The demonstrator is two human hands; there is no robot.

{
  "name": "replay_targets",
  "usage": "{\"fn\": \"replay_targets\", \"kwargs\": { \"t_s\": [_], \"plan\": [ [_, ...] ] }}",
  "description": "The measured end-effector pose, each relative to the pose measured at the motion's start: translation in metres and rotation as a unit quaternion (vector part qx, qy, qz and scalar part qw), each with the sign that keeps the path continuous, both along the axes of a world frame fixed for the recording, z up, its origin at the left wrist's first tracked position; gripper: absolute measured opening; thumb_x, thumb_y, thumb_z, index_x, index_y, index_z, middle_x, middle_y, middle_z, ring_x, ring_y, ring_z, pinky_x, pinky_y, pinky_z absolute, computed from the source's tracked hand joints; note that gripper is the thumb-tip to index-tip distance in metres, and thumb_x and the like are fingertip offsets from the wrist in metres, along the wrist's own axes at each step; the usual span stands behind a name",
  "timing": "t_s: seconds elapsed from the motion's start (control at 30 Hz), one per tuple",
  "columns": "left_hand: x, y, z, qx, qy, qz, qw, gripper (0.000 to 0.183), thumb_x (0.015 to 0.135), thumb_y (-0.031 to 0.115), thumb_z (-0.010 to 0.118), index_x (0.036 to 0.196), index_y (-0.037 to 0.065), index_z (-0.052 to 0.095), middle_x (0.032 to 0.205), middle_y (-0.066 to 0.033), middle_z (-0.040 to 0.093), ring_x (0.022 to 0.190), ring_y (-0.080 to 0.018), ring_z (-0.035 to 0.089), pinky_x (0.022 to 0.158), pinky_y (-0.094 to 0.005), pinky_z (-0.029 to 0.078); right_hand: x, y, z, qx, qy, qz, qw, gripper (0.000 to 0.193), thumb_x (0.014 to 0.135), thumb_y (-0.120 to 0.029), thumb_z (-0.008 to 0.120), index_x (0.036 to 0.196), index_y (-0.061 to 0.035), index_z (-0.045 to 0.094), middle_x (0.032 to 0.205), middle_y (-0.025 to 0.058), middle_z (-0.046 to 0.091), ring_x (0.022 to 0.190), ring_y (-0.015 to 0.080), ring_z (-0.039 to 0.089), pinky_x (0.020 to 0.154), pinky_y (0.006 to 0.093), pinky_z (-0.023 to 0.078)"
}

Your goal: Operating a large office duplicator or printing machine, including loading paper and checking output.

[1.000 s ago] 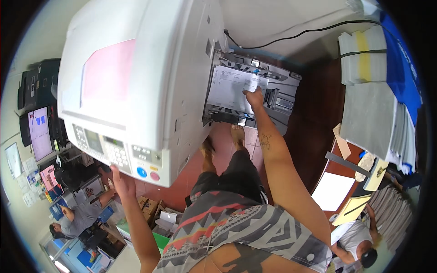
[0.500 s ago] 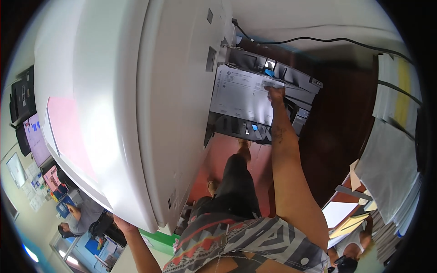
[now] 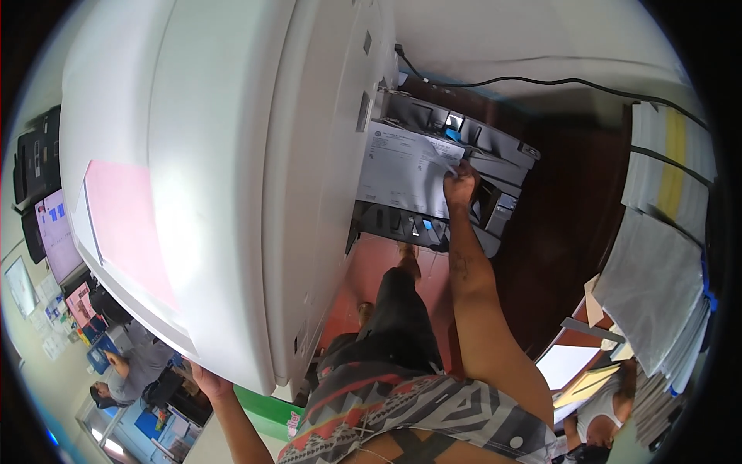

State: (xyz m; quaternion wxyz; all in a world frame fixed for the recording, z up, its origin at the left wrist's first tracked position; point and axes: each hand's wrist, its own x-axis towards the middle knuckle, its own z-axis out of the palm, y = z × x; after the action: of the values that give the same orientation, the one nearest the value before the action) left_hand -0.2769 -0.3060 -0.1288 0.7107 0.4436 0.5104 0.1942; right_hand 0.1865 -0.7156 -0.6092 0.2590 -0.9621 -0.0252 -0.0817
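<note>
A large white office machine (image 3: pixel 224 193), like a printer or copier, fills the left and centre. From its right side juts a dark grey paper tray (image 3: pixel 506 174) with printed sheets of paper (image 3: pixel 398 170) lying in it. My right hand (image 3: pixel 461 185) is closed at the right end of the sheets, pinching a paper edge that lifts and curls slightly. My left hand (image 3: pixel 209 380) is against the machine's lower edge at the near left; its fingers are partly hidden there.
A black cable (image 3: pixel 541 79) runs along the back wall. Tied paper stacks (image 3: pixel 657 271) stand at right. A pink sheet (image 3: pixel 127 224) lies on the machine. One person (image 3: pixel 135 371) is at lower left, another (image 3: pixel 603 414) at lower right. A green box (image 3: pixel 267 410) sits below the machine.
My right hand has moved slightly down and toward me, its fingers now curled in at the paper's edge, which lifts. My left hand stays at the machine's edge. The whole view has shifted a little.
</note>
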Motion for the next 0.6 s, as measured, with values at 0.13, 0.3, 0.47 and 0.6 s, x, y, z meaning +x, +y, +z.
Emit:
{"fn": "replay_targets", "kwargs": {
  "t_s": [0.13,0.3,0.47,0.6],
  "plan": [
    [-0.005,0.001,0.003,0.054,0.045,-0.092,0.993,0.059,0.108,0.043,0.044,0.151,0.002,0.043,0.146,-0.013,0.055,0.13,-0.0322,0.056,0.111,-0.0482,0.045,0.027,-0.002,-0.024,0.263,0.198,-0.159,0.931,0.037,0.075,-0.009,0.072,0.108,0.0054,0.066,0.1,0.0206,0.073,0.087,0.0311,0.071,0.086,0.0359,0.055],
    [0.02,-0.01,0.002,0.004,-0.02,0.005,1.0,0.064,0.107,0.048,0.047,0.152,0.002,0.041,0.148,-0.0124,0.053,0.133,-0.0308,0.053,0.114,-0.0471,0.041,0.032,0.005,0.0,0.27,0.231,-0.186,0.916,0.043,0.069,-0.008,0.079,0.108,0.0047,0.065,0.101,0.0208,0.073,0.087,0.0314,0.071,0.081,0.041,0.057],
    [0.053,-0.024,-0.003,0.008,-0.084,0.036,0.996,0.067,0.104,0.049,0.052,0.152,0.005,0.04,0.152,-0.0094,0.05,0.137,-0.028,0.048,0.117,-0.0457,0.036,0.015,0.011,0.092,0.099,0.315,-0.107,0.938,0.026,0.077,-0.012,0.079,0.098,0.0032,0.074,0.108,0.0253,0.073,0.102,0.0359,0.072,0.092,0.0384,0.055],
    [0.066,-0.027,-0.014,0.042,-0.088,0.066,0.993,0.056,0.107,0.036,0.052,0.151,0.003,0.04,0.15,-0.0129,0.05,0.135,-0.0295,0.051,0.117,-0.0462,0.039,-0.009,0.018,0.187,0.134,0.119,0.177,0.968,0.048,0.068,0.007,0.06,0.11,-0.0106,0.076,0.114,0.015,0.074,0.107,0.0356,0.07,0.096,0.0419,0.055]
  ]
}}
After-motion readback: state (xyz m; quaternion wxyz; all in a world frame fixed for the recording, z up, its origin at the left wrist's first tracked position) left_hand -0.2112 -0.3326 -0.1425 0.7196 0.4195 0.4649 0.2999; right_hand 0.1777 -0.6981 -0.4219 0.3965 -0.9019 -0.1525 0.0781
